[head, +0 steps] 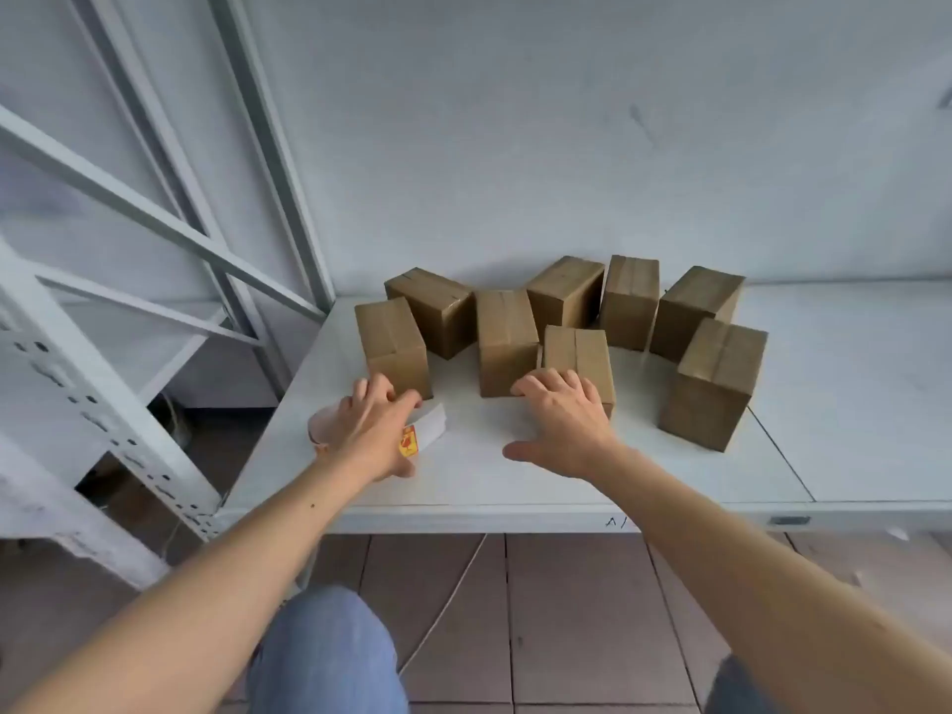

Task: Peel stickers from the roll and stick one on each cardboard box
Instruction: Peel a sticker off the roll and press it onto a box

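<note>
Eight cardboard boxes [507,342] are standing in a loose arc on the white table [515,481], taped seams facing up; I am judging that this spread is keeping every top face within reach so each can take a sticker without restacking; no sticker is showing on any face I can see.

I am reaching my left hand [373,430] over the sticker roll [324,422], which is lying near the table's left front edge, just in front of the leftmost box [394,342]; fingers are curving down over the roll and touching it; whether they are truly gripping it or only resting on it, I cannot tell, since the hand is hiding most of the roll.

A loose tail of white backing strip [430,430] is trailing out to the right from under that hand, lying flat on the table; a yellow and red sticker [408,441] is showing at its near end, beside my thumb; I am judging that the tail is paid out this way to offer a free edge for peeling.

My right hand [564,422] is hovering flat, fingers relaxed and spread, holding nothing; fingertips are lying at the near face of the front middle box [579,358], whether touching or just short I cannot say; likely steadying or choosing that box as the first target.

Judgement: task is only beginning; next step is calling for a pinch on the sticker's edge while the roll is being held down.
</note>
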### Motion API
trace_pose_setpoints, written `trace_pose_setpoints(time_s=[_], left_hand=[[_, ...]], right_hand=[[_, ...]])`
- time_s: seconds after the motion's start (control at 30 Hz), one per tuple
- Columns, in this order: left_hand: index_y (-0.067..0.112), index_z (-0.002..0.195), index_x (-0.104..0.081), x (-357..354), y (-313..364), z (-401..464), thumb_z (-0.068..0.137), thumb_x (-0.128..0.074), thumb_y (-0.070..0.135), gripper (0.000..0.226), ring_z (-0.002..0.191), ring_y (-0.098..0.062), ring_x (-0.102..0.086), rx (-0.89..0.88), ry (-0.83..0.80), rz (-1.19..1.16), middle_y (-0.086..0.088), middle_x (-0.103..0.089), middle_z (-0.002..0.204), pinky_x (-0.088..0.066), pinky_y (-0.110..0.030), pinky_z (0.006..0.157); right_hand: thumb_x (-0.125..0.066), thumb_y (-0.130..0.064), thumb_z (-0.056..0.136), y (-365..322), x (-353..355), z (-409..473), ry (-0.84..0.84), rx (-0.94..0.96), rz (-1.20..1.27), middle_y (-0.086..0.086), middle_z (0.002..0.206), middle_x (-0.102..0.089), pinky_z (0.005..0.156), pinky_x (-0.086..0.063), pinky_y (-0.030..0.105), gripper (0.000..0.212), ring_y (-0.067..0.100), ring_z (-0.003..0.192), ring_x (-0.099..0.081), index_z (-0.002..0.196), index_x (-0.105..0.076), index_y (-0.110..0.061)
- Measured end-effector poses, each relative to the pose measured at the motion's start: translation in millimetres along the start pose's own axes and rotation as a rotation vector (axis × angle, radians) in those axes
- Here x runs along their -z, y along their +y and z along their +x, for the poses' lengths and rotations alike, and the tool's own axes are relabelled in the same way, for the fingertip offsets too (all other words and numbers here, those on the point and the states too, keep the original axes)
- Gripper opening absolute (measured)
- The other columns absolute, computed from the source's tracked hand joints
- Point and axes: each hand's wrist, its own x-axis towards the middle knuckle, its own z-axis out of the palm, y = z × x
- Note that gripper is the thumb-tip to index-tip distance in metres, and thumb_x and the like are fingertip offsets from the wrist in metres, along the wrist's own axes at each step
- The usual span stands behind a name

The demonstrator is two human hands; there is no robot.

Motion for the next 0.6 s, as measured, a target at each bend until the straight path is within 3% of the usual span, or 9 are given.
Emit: trace_pose_setpoints(time_s=[0.13,0.2,0.4,0.5,0.6], left_hand=[[0.043,0.131,-0.041,-7.1,-10.7,-16.6,0.074,-0.073,0.014,0.072,0.112,-0.03,-0.036,0.05,0.041,0.059,-0.007,-0.039,0.119,-0.036,-0.045,0.092],[0.039,0.131,-0.045,-13.2,-12.2,-19.9,0.079,-0.065,0.006,0.065,0.11,-0.03,-0.035,0.028,0.074,0.053,-0.007,-0.038,0.118,-0.036,-0.042,0.089],[0.021,0.119,-0.064,-7.6,-5.8,-11.9,0.092,-0.058,0.025,0.027,0.111,-0.023,-0.039,-0.048,0.182,0.01,-0.001,-0.049,0.121,-0.036,-0.036,0.089],[0.025,0.117,-0.064,-3.5,5.7,-9.3,0.093,-0.056,0.029,0.025,0.111,-0.022,-0.042,-0.112,0.205,-0.073,0.002,-0.056,0.117,-0.033,-0.039,0.09],[0.026,0.113,-0.064,0.9,17.2,-8.7,0.093,-0.057,0.031,0.022,0.111,-0.022,-0.044,-0.123,0.156,-0.191,0.003,-0.059,0.114,-0.034,-0.043,0.092]], right_hand=[[-0.066,-0.052,0.081,-13.3,-8.1,-8.4,0.077,0.006,-0.131,0.0,0.145,-0.042,0.115,-0.018,0.041,0.067,0.025,0.134,-0.034,0.138,-0.044,-0.025],[-0.065,-0.049,0.084,-18.2,-9.4,-11.7,0.119,0.016,-0.139,-0.001,0.144,-0.044,0.116,-0.018,0.04,0.06,0.025,0.134,-0.035,0.136,-0.047,-0.024],[-0.066,-0.035,0.089,-34.8,-3.8,-14.3,0.159,0.059,0.099,-0.002,0.131,-0.057,0.095,-0.046,0.03,0.043,0.019,0.12,-0.051,0.128,-0.055,-0.021],[-0.069,-0.034,0.086,-41.3,-14.4,-7.9,0.081,0.043,0.203,-0.001,0.136,-0.054,0.096,-0.049,0.032,0.054,0.019,0.122,-0.051,0.134,-0.047,-0.022],[-0.073,-0.03,0.084,-43.8,-24.2,2.6,-0.003,0.029,0.291,0.0,0.149,-0.04,0.105,-0.042,0.038,0.074,0.023,0.135,-0.039,0.145,-0.03,-0.023]])
